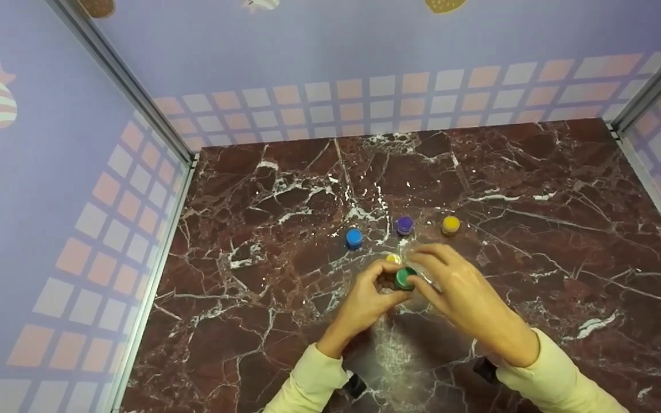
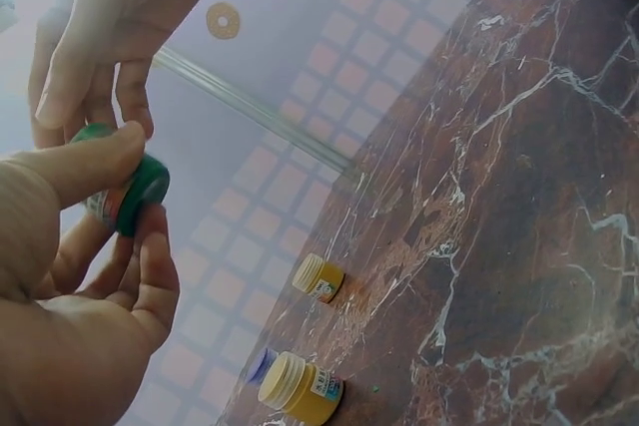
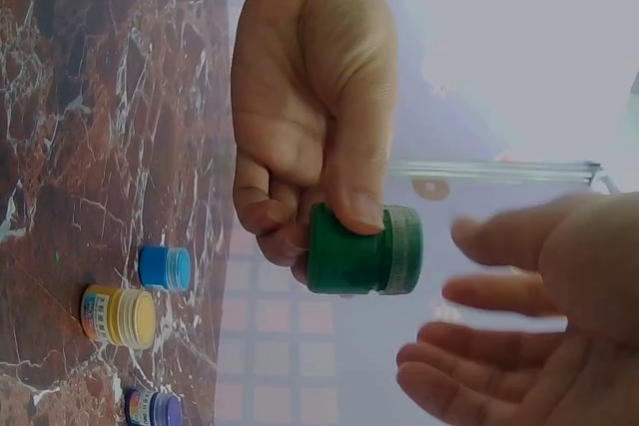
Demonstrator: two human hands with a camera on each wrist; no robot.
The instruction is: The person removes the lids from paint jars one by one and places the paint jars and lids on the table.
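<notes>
Thumb and fingers of my left hand (image 1: 368, 295) grip a small green paint jar (image 3: 349, 251) above the table. Its ribbed lid (image 3: 402, 249) looks to be on and faces my right hand (image 1: 462, 287). With fingers spread and slightly bent, the right hand hovers beside the lid, a gap between them in the right wrist view. Just behind the left fingers stands a yellow paint jar (image 2: 305, 388), mostly hidden in the head view. Farther back are a blue jar (image 1: 354, 238), a purple jar (image 1: 404, 225) and a second yellow jar (image 1: 451, 225).
The table (image 1: 238, 344) has a dark red marbled top with white veins and scattered white specks. Lilac panels with checks, such as the back wall (image 1: 330, 51) and left wall (image 1: 78, 189), border it. A black wrist strap part (image 1: 355, 385) shows below the left sleeve.
</notes>
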